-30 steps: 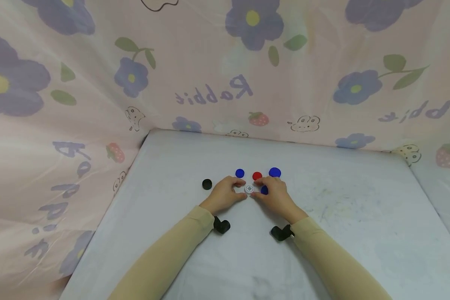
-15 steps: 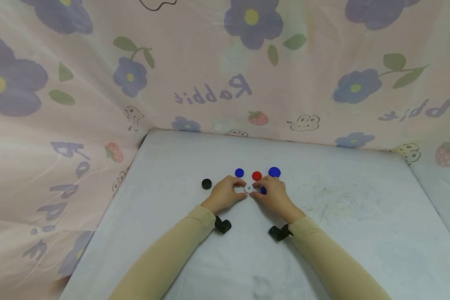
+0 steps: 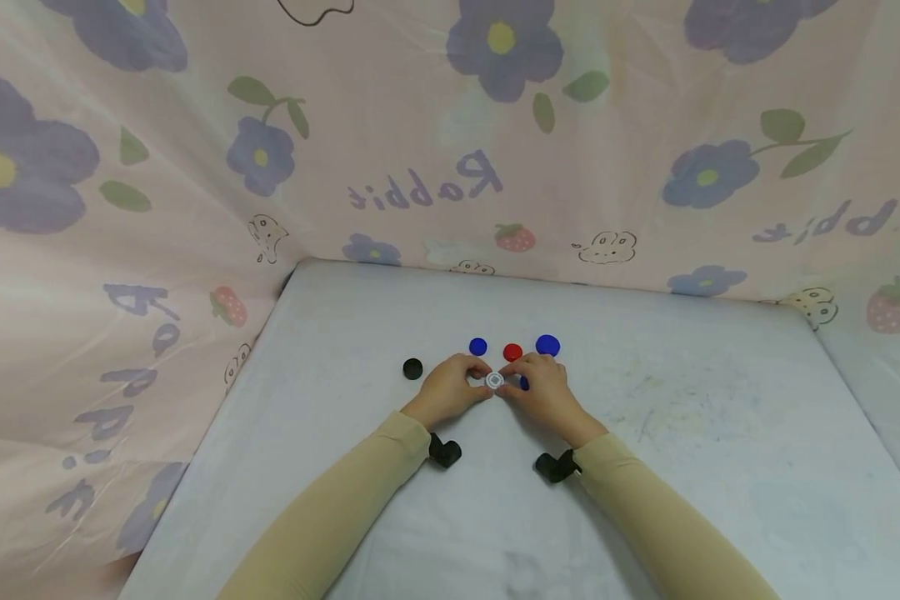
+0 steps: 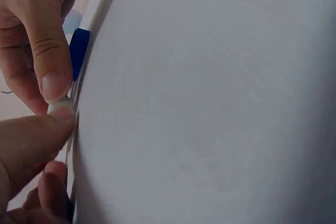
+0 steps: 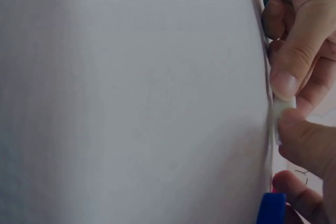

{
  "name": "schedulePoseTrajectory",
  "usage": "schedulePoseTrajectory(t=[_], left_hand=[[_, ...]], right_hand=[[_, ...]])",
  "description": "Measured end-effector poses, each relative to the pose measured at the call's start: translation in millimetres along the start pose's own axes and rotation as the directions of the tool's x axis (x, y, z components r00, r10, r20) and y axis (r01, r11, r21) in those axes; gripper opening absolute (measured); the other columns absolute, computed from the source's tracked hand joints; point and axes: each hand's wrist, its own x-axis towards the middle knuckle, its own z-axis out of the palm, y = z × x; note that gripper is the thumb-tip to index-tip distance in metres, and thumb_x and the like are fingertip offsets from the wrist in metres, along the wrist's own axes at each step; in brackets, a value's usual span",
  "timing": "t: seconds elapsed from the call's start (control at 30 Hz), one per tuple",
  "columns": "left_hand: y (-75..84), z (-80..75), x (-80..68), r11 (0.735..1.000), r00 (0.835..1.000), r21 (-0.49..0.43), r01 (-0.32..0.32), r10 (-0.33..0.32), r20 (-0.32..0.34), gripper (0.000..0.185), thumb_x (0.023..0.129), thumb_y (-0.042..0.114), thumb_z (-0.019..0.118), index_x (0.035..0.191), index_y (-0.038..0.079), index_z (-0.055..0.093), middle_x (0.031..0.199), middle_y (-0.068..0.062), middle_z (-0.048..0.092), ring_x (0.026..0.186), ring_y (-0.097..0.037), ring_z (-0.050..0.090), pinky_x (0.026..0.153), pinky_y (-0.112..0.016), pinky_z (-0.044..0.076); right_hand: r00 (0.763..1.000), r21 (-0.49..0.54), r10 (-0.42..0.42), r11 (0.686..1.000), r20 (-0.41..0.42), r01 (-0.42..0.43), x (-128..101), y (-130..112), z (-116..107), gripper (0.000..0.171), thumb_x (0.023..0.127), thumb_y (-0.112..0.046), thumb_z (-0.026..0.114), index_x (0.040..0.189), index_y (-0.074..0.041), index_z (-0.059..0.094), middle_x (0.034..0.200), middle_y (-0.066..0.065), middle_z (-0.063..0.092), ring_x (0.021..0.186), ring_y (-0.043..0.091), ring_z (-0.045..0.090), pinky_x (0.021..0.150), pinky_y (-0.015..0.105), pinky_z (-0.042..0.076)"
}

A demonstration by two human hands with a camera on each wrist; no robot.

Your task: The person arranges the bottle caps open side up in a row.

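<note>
Left hand: we had it in from lower left, finger curved on the far side, thumb on the near side, tips clamped on the white disc.
Right hand: mirrored, in from lower right, thumb and fingertips clamped on the same disc.
Arms: left sleeve and right sleeve angled inward toward the disc.
White count: one, between both hands over the desk, ringed face up. We couldn't tell whether it touched the surface.
Blue count: three. Small blue disc beyond the left hand, large blue disc beyond the right, partly hidden blue disc by the right hand's fingers.
Red count: one red disc, between the two farther blues.
Black count: one black disc, left of the left hand.
Disc total: we counted six.
</note>
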Motion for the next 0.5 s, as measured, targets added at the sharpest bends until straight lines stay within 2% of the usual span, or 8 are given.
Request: schedulePoseTrajectory(t=[0.2,0.33,0.5], left_hand=[[-1.1,-5.2,-8.1,0.993,0.998,-0.103,-0.066,0.065,-0.011,0.024,0.086,0.022,0.075,0.108,0.018,0.067,0.094,0.008,0.064,0.079,-0.01,0.058,0.074,-0.029,0.046],[-3.1,-9.1,-17.2,0.983,0.997,-0.171,-0.067,0.061,-0.035,0.023,0.086,0.025,0.075,0.107,0.021,0.067,0.094,0.01,0.064,0.074,-0.009,0.058,0.068,-0.028,0.046],[-3.7,-15.4,-28.7,0.975,0.998,-0.213,-0.057,0.047,-0.051,0.024,0.087,0.027,0.074,0.11,0.023,0.067,0.096,0.011,0.063,0.071,-0.011,0.057,0.065,-0.03,0.045]], right_hand=[[0.998,-0.003,-0.038,0.999,-0.041,0.038,-0.5,-7.7,-1.6,0.027,0.083,-0.029,0.078,0.104,-0.013,0.074,0.111,0.009,0.064,0.109,0.033,0.048,0.089,0.055,0.03],[0.994,0.01,-0.081,0.997,-0.077,0.082,-0.6,-12.2,-0.6,0.027,0.081,-0.028,0.079,0.103,-0.013,0.074,0.108,0.009,0.066,0.106,0.032,0.05,0.088,0.054,0.032],[0.993,0.107,-0.1,0.989,-0.06,0.106,-1.1,-17.3,2.4,0.025,0.084,-0.022,0.078,0.105,-0.01,0.073,0.103,0.005,0.068,0.101,0.026,0.056,0.091,0.046,0.042]])
